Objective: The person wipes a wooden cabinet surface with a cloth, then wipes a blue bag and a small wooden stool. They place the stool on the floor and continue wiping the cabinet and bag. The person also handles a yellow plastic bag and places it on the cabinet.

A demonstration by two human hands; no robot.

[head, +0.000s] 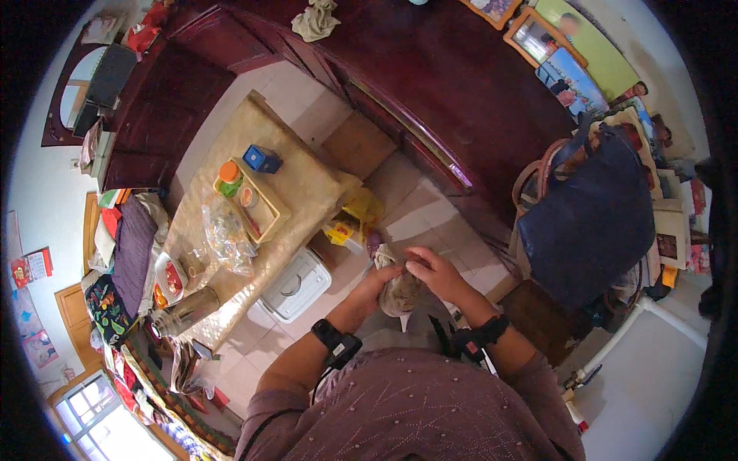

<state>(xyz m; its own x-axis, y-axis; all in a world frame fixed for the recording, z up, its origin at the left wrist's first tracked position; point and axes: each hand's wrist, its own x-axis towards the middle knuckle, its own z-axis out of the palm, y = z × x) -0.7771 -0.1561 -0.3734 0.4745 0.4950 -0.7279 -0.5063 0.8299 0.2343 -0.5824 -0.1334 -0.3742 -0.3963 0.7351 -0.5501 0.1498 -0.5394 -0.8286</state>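
A crumpled beige-grey cloth (pixel 398 297) hangs in front of my body, below the middle of the view. My left hand (pixel 377 282) grips it from its left side, the thumb lying over its upper part. My right hand (pixel 435 272) is at the cloth's upper right, fingers bent and thumb close to the fingertips; whether a bit of cloth is pinched there cannot be told. Just beyond the hands, low down, are a purple item (pixel 375 238) and a yellow plastic bag (pixel 364 206). Both wrists wear black straps with small devices.
A cloth-covered table (pixel 300 155) at left bears a yellow basket (pixel 268 233), a blue box (pixel 262 159), a plastic bag (pixel 222 230) and a metal flask (pixel 187 312). A white lidded bin (pixel 297 285) stands below its edge. A dark red cabinet (pixel 426 75) lies ahead; a navy bag (pixel 588 219) is at right.
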